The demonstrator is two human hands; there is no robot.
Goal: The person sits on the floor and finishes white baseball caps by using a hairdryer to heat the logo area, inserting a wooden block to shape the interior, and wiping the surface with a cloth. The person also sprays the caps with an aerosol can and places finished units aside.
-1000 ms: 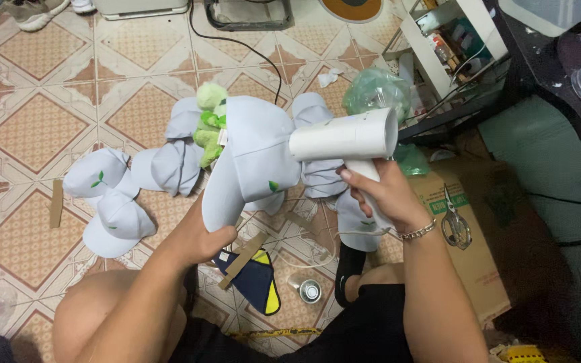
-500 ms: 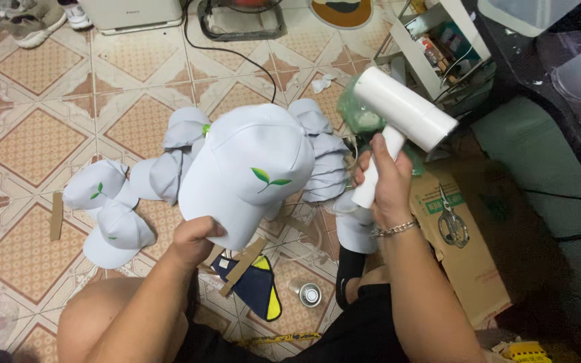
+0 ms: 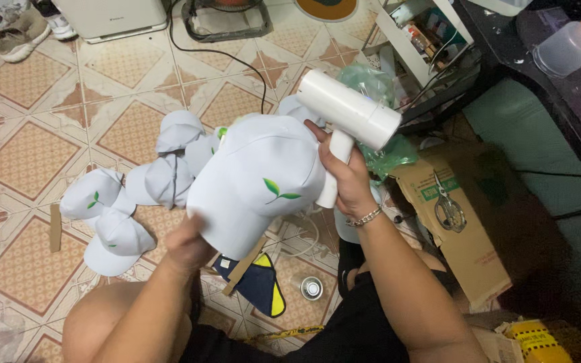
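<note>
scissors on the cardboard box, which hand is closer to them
Right. The right hand, gripping the white hair dryer, is just left of the scissors; the left hand holds the white cap farther off.

White cap, green leaf emblem; white hair dryer; beside the cap: navy-and-yellow cloth; beneath it: orange-cream diamond-patterned floor tiles.

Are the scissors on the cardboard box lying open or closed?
Closed. The scissors lie flat on the brown cardboard box, the blades together in one narrow point and the two handle loops side by side.
</note>
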